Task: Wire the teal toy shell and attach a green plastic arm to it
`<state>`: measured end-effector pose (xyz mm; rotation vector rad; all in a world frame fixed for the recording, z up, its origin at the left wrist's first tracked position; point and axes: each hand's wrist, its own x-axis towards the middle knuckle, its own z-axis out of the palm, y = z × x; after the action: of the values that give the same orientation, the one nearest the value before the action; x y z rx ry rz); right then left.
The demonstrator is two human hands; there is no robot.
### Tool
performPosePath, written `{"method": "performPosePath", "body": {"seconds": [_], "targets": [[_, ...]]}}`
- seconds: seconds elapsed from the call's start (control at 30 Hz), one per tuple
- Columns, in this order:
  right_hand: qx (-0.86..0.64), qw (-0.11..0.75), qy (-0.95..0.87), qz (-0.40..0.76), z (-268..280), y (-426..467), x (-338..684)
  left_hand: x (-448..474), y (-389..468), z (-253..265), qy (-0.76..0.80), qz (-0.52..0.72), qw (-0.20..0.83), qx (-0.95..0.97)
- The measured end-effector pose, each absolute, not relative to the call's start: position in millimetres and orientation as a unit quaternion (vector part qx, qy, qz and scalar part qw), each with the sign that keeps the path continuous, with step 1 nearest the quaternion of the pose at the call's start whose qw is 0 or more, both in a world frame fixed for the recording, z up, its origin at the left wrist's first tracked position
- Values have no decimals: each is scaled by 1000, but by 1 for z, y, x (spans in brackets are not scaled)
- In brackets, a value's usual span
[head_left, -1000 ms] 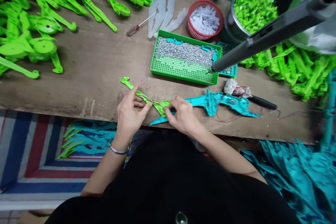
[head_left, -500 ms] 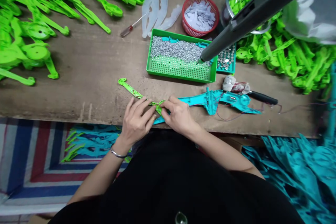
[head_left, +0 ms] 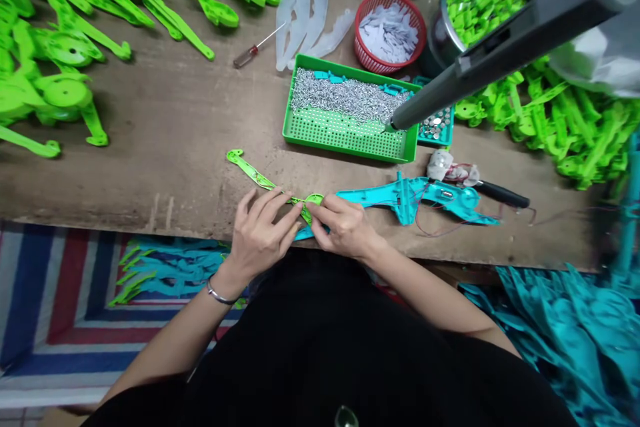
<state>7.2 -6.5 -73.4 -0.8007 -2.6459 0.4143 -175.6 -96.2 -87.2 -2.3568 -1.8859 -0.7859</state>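
A long bright-green plastic part [head_left: 250, 169] with thin wire along it lies over a blue plastic housing [head_left: 367, 196] at the table's front edge. My left hand [head_left: 263, 227] bends over the green part, its fingers pressing it down. My right hand [head_left: 345, 223] closes its thumb and fingertips at the part's rounded end; whatever small piece they pinch is hidden. Beyond my right hand the housing stretches right, with loose dark-red wires and a small metal piece in it. A black-handled tool [head_left: 503, 194] with a white-wrapped end lies behind the housing.
A green tray [head_left: 350, 137] of screws stands ahead, under a hanging grey driver [head_left: 450, 83]. Behind are a red basket [head_left: 367, 57] of white strips and a screwdriver [head_left: 245, 57]. Green parts [head_left: 65, 90] pile left and right; blue housings [head_left: 565, 340] lie below right.
My right hand's fingers have shifted slightly at the green part's rounded end, showing more of it. My left hand stays on the part. The view has moved a little.
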Motion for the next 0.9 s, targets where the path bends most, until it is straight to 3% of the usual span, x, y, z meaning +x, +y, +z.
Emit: {"method": "performPosePath", "body": {"seconds": [0.4,0.67,0.9], "targets": [[-265,138,-945,132,-74,-2,3,-176,-94,-86,-611,-251,-12,-750],[-239,194,-943,124,-75,1,3,-175,-93,-87,-614,-257,-11,-747],[-352,145,-892,241,-70,2,-6,-175,-93,-87,-618,-255,-25,-744]]}}
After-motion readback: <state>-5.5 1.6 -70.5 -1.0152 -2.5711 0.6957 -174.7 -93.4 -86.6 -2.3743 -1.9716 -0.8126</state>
